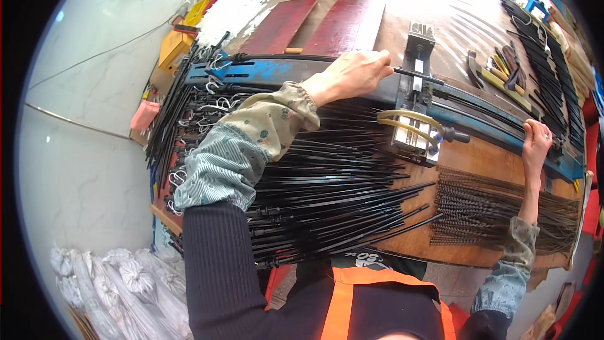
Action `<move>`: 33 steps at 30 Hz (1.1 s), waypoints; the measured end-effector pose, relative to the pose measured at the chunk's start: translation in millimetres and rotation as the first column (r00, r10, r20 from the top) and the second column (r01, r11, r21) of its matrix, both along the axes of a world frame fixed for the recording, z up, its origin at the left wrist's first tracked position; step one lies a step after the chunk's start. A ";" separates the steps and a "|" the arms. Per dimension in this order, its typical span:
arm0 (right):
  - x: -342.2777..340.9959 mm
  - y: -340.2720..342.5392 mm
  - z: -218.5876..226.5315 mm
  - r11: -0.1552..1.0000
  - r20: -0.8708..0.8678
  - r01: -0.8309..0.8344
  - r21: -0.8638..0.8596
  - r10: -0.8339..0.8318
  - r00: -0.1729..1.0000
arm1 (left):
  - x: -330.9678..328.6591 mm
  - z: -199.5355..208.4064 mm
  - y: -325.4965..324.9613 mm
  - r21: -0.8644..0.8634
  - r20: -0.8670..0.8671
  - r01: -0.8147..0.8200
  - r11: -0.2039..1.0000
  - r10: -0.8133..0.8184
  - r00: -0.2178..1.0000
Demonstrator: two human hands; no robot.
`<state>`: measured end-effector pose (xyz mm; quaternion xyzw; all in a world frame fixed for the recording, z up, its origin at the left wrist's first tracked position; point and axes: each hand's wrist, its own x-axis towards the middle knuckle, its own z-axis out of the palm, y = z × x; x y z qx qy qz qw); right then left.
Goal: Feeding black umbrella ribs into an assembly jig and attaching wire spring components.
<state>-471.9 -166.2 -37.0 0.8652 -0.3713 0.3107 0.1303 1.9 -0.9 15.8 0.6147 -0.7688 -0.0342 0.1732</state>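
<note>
My left hand (pixel 352 77) is closed around the end of a thin black rod (pixel 420 76), which reaches right across the metal clamp block (pixel 416 56) on a long blue rail fixture (pixel 267 70). Just below sits a second metal block (pixel 412 138) with yellow hoses (pixel 409 119) looping over it. Toward the right end of the rail, my right hand (pixel 536 141) is pinched shut; whatever lies between its fingertips is too small to make out. Many black rods (pixel 333 182), some with white cord loops at their left ends, lie in front of the rail.
Long dark coil springs (pixel 497 208) lie at the near right. Two dark red boards (pixel 345 28) rest behind the rail, with hand tools (pixel 503 75) to the right. More black rods (pixel 541 56) line the far right. White wrapped bundles (pixel 119 283) stand at lower left.
</note>
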 end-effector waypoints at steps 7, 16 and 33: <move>8.0 -5.7 -10.4 1.000 0.061 0.003 0.013 -0.004 0.998 | 3.8 -13.0 3.4 -0.202 -0.116 0.018 0.979 -0.042 0.992; -4.2 12.9 -7.2 0.995 0.064 0.098 -0.011 -0.097 0.993 | 2.4 -22.6 -3.0 -0.248 -0.194 0.057 0.967 -0.108 0.975; 120.6 140.0 -1.1 0.931 0.236 -0.238 0.277 0.174 0.956 | -6.7 -27.8 -6.6 -0.132 0.136 -0.122 0.984 0.140 0.981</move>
